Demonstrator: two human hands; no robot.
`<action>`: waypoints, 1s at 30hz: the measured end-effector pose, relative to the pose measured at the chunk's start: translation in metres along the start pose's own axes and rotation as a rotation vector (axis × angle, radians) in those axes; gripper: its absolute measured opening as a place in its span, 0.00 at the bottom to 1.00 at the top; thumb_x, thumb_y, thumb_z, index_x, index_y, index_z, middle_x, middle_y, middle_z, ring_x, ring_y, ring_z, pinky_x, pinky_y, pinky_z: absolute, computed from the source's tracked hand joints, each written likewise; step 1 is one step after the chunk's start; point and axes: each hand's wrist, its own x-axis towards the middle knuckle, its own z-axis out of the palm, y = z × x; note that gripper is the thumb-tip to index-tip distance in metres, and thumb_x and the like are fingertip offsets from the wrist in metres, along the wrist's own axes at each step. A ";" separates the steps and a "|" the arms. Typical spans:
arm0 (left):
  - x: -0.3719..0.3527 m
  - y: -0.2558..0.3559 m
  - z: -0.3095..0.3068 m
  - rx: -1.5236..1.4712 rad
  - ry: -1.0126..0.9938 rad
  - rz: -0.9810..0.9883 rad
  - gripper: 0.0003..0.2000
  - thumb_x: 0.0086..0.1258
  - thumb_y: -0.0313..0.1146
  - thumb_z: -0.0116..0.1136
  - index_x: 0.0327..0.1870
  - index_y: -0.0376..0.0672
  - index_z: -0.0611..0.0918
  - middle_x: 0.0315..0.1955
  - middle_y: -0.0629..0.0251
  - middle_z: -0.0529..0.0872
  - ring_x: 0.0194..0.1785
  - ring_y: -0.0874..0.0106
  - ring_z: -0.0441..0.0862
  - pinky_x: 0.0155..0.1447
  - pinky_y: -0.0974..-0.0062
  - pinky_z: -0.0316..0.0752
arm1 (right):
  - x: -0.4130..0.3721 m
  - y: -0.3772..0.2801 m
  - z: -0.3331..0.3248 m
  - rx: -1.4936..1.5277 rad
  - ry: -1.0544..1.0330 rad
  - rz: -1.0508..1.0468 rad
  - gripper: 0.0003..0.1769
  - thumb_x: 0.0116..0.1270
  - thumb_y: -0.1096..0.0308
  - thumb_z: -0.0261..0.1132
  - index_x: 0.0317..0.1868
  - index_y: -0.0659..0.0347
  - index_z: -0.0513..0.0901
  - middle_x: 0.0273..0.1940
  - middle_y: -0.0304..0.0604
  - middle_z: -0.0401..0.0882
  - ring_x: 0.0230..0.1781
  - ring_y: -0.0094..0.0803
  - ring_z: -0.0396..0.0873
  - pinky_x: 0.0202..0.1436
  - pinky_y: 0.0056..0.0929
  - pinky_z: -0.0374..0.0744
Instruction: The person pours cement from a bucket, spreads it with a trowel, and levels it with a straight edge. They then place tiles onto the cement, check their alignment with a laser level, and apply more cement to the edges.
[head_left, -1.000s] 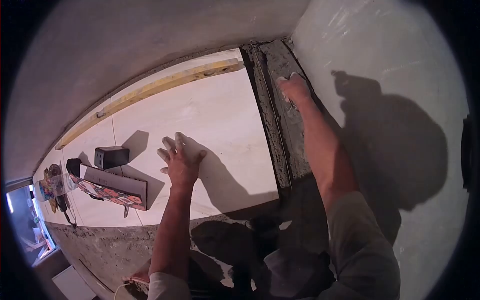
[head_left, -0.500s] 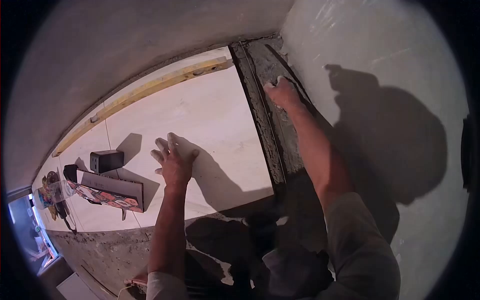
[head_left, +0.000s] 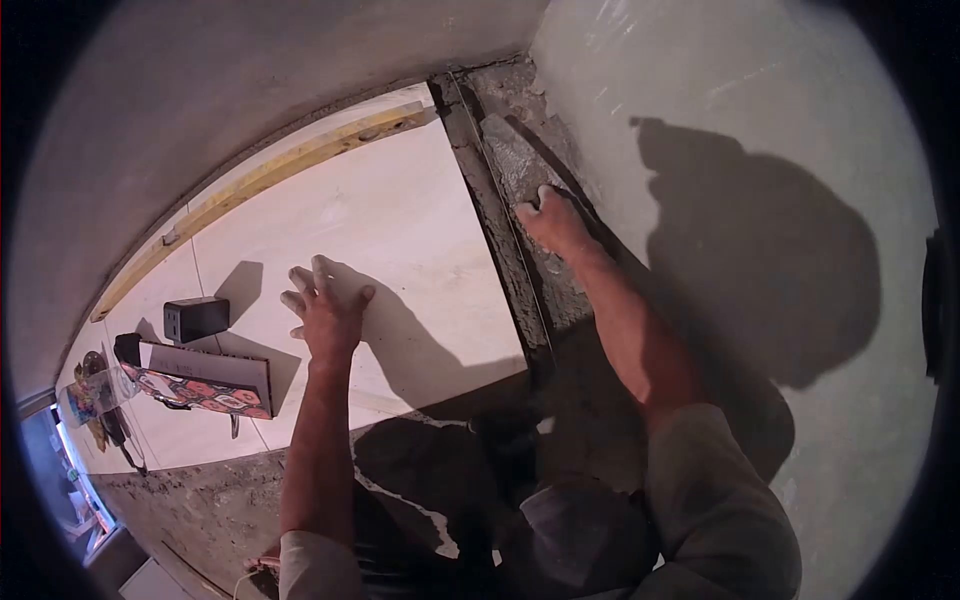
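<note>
My left hand (head_left: 330,315) rests on a large white tile (head_left: 400,200), its fingers spread and nothing in them. Over the strip of grey mortar (head_left: 560,275) beside the tile, my right hand (head_left: 556,222) is closed on a trowel (head_left: 515,155). The trowel's grey blade lies on the mortar beyond my knuckles, while its handle is hidden in my fist. Along the strip, between the tile's edge and my right hand, runs a thin taut string (head_left: 525,255).
A yellow level (head_left: 270,185) lies across the tiles near the back wall (head_left: 300,60). On the left sit a black box-shaped device (head_left: 196,319), a patterned open case (head_left: 205,385) and a cluttered plastic bag (head_left: 95,395). A bare wall (head_left: 780,90) rises on the right.
My right hand has drawn back toward me along the mortar, and more of the trowel blade shows. My left hand stays spread on the tile; the whole view has shifted slightly.
</note>
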 end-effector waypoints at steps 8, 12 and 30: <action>-0.002 -0.003 -0.001 -0.001 0.024 0.041 0.45 0.54 0.53 0.67 0.71 0.54 0.55 0.69 0.41 0.49 0.69 0.32 0.44 0.57 0.28 0.56 | -0.061 0.026 0.002 -0.109 0.031 -0.084 0.26 0.56 0.54 0.57 0.45 0.71 0.72 0.42 0.71 0.76 0.47 0.64 0.74 0.54 0.50 0.73; 0.004 -0.010 0.008 0.005 0.056 0.074 0.44 0.54 0.53 0.66 0.71 0.54 0.56 0.69 0.41 0.49 0.69 0.33 0.44 0.55 0.27 0.57 | -0.086 0.045 0.006 -0.095 0.041 -0.127 0.26 0.57 0.54 0.56 0.44 0.71 0.72 0.40 0.71 0.76 0.46 0.64 0.74 0.53 0.51 0.73; 0.004 -0.011 0.005 0.088 0.102 0.149 0.42 0.55 0.56 0.64 0.69 0.49 0.59 0.61 0.44 0.61 0.60 0.39 0.62 0.60 0.45 0.64 | -0.205 0.119 0.039 0.274 -0.029 0.071 0.24 0.58 0.56 0.58 0.44 0.72 0.72 0.37 0.66 0.77 0.44 0.58 0.77 0.46 0.46 0.75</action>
